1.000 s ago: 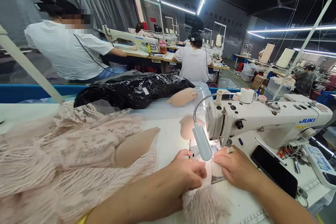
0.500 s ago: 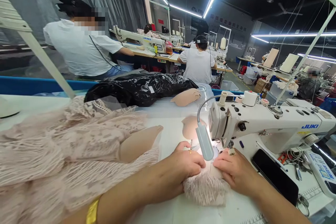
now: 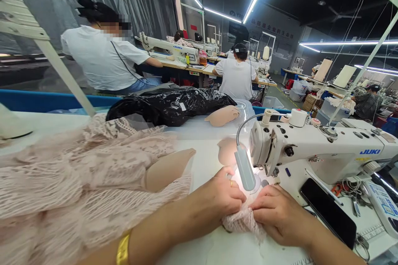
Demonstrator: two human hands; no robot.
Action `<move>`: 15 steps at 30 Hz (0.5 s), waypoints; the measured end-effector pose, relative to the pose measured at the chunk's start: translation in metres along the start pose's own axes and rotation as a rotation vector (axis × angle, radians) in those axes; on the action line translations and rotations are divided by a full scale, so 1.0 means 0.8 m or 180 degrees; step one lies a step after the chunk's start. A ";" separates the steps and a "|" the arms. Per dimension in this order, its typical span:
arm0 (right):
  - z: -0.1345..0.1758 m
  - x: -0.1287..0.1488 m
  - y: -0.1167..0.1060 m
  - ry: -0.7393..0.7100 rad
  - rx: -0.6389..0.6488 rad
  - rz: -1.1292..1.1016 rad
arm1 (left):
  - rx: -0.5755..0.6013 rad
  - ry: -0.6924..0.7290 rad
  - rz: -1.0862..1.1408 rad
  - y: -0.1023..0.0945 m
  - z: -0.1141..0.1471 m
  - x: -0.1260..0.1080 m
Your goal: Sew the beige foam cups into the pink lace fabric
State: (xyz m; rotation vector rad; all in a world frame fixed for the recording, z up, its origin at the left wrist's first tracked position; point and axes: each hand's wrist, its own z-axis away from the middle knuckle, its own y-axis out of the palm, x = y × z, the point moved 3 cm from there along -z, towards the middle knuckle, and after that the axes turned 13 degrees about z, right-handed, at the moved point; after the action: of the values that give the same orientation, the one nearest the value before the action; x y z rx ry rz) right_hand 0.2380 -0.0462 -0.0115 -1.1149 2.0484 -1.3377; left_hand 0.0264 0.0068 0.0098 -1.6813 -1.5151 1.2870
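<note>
Just in front of the needle area of a white sewing machine (image 3: 323, 145), my left hand (image 3: 225, 194) and my right hand (image 3: 276, 211) both pinch a small piece of pale pink fringed lace (image 3: 244, 220). The lace bunches and hangs between them toward me. A grey lamp head (image 3: 245, 169) on a bendy neck lights the spot and hides part of the needle area. Behind my left hand a beige bra cup (image 3: 226, 152) lies on the machine bed. Left of my forearm a large heap of the same lace (image 3: 62, 182) spreads out, with another beige cup (image 3: 168, 169) on it.
A black plastic bag (image 3: 168, 105) and a further beige cup (image 3: 223, 116) lie beyond the heap. Right of my right hand are a black phone (image 3: 329, 211), keys and a control panel (image 3: 382, 203). Co-workers sit at machines ahead.
The lace between my hands has gone from lying spread to bunched up. My right hand has turned and come slightly lower. The view has shifted slightly.
</note>
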 end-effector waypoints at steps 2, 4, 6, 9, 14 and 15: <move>0.000 -0.001 0.000 0.0036 -0.0026 0.0054 | 0.0008 -0.0001 -0.0048 0.001 0.001 -0.001; 0.001 -0.003 0.001 0.0080 -0.0043 0.0098 | -0.0023 0.0016 -0.0093 0.006 0.003 0.001; 0.003 -0.006 0.002 0.0130 -0.0071 0.0121 | -0.0167 0.0132 -0.0135 0.014 0.005 0.005; 0.006 -0.014 0.007 0.0258 -0.0095 0.0216 | -0.0426 0.0242 -0.0329 0.030 0.009 0.014; 0.015 -0.029 0.018 0.0663 -0.0007 0.0435 | -0.0789 0.0182 -0.0703 0.057 0.009 0.026; 0.015 -0.032 0.020 0.0764 -0.0014 0.0484 | -0.0868 0.0142 -0.0708 0.061 0.009 0.028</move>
State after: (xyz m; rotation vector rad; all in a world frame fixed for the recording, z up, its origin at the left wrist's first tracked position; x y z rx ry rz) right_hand 0.2556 -0.0290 -0.0323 -0.8135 2.2553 -1.4486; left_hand 0.0400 0.0154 -0.0417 -1.6328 -1.8584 0.9562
